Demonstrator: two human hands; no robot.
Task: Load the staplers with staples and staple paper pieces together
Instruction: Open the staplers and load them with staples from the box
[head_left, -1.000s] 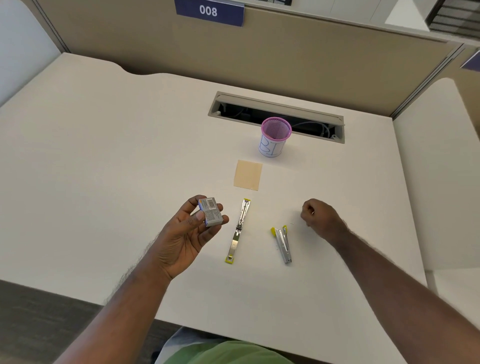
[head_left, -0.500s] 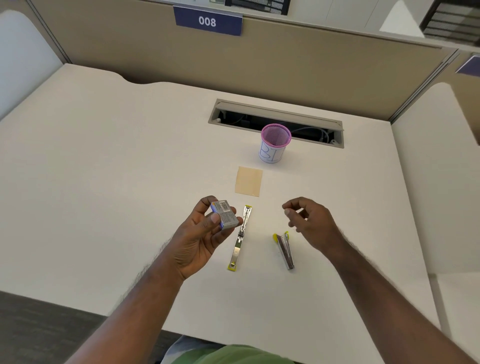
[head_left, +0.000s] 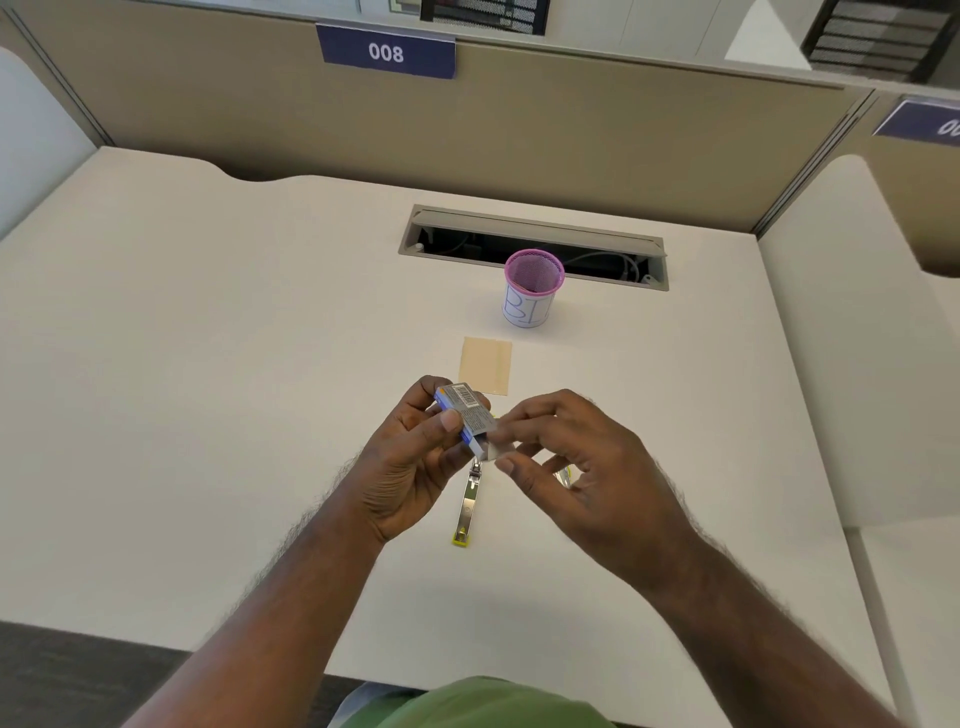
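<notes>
My left hand (head_left: 410, 467) grips a small grey and blue staple box (head_left: 465, 413) above the desk. My right hand (head_left: 576, 467) pinches the white inner tray (head_left: 487, 449) that sticks out of the box's near end. Below the hands an opened stapler (head_left: 469, 506) with yellow ends lies flat on the desk, its far part hidden by the box. A second stapler (head_left: 563, 475) shows only as a sliver between my right fingers. A tan paper piece (head_left: 485, 365) lies just beyond the hands.
A pink mesh cup (head_left: 532, 288) with a white label stands behind the paper. Behind it a cable slot (head_left: 532, 228) opens in the white desk (head_left: 208, 389). A beige partition (head_left: 519, 130) closes the back.
My right hand moved left from beside the second stapler to the box and took hold of its inner tray. The left hand carried the box slightly right, over the opened stapler.
</notes>
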